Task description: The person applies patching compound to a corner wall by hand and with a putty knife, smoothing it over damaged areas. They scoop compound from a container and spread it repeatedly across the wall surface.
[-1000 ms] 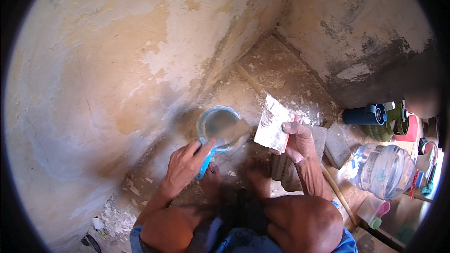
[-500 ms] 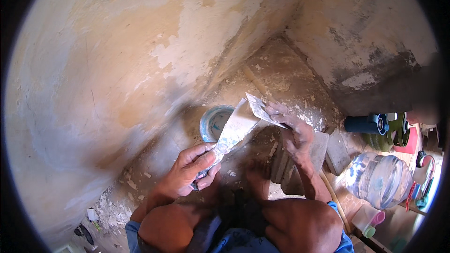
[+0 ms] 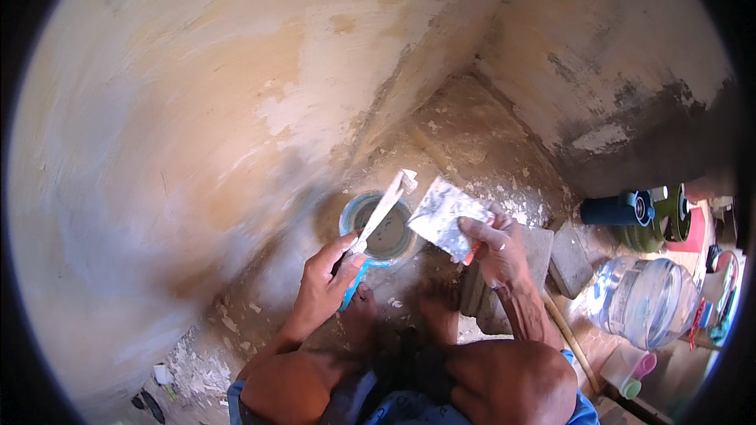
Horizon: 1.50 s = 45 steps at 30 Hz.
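Observation:
My left hand (image 3: pixel 319 287) is closed around a putty knife (image 3: pixel 383 209) with a light blue handle. Its whitish blade is turned nearly edge-on, with a lump of white paste at the tip. In my right hand (image 3: pixel 504 256), thumb on top, is a flat square scraper plate (image 3: pixel 447 219) smeared with white and grey paste; a bit of orange shows at its lower edge. The two tools are a short gap apart. Beneath the putty knife stands a round blue-rimmed tub (image 3: pixel 349 219) holding greyish paste, its rim partly covered by the blade and my left hand.
A patchy plastered wall (image 3: pixel 197 110) rises at the left and meets another wall (image 3: pixel 614 71) at the far corner. Concrete blocks (image 3: pixel 571 260) sit right of my feet. Beyond are a clear water bottle (image 3: pixel 646 299), a blue flask (image 3: pixel 606 211) and a pole (image 3: pixel 567 330).
The scraper plate has come away from the putty knife's blade and now lies flatter, its smeared face showing. The putty knife has rolled from face-on to edge-on, nearer the tub.

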{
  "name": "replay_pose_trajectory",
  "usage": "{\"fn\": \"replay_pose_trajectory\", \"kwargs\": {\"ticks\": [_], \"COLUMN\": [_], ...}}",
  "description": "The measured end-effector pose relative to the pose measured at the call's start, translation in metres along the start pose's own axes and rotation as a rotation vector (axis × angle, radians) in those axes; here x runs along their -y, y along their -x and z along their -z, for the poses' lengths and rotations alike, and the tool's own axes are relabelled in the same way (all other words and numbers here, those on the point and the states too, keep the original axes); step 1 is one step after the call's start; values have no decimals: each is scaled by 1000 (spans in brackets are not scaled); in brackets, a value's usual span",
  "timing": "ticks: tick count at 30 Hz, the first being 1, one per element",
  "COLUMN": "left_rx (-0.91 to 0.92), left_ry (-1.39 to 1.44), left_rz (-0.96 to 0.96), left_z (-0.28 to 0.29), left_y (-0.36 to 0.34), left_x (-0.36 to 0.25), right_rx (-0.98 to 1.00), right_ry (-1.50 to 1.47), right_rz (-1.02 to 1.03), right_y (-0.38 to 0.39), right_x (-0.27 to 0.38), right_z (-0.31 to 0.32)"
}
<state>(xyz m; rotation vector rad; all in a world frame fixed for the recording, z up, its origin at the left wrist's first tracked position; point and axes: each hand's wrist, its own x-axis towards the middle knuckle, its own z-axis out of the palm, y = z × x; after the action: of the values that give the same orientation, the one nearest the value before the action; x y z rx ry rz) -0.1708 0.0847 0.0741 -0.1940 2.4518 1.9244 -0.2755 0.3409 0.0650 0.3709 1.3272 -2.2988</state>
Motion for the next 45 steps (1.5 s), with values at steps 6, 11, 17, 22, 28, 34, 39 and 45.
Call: {"fn": "replay_pose_trajectory", "kwargs": {"ticks": [6,11,17,22,28,34,39,45], "left_rx": [13,155,-225,-137,300,529,485,413], "left_ry": [-542,-733,-313,-114,83,66,144,18], "left_rz": [-396,-387,-208,-99,-37,347,401,324], "left_z": [-2,8,-5,-1,1,-30,-58,-70], "left_y": [-14,5,9,40,72,87,102,111], "left_x": [-3,15,24,51,62,98,147,184], "right_rx": [179,220,115,-116,-304,-123,-36,44], "right_ry": [-238,-525,-522,210,2111,2941,3253,3418], "right_rz": [-263,-202,282,799,1387,1120,1021,871], "right_y": [-3,10,3,24,-16,-79,-143,-181], "right_x": [4,28,92,156,218,202,199,215], "right_z": [9,6,40,46,29,67,74,90]}}
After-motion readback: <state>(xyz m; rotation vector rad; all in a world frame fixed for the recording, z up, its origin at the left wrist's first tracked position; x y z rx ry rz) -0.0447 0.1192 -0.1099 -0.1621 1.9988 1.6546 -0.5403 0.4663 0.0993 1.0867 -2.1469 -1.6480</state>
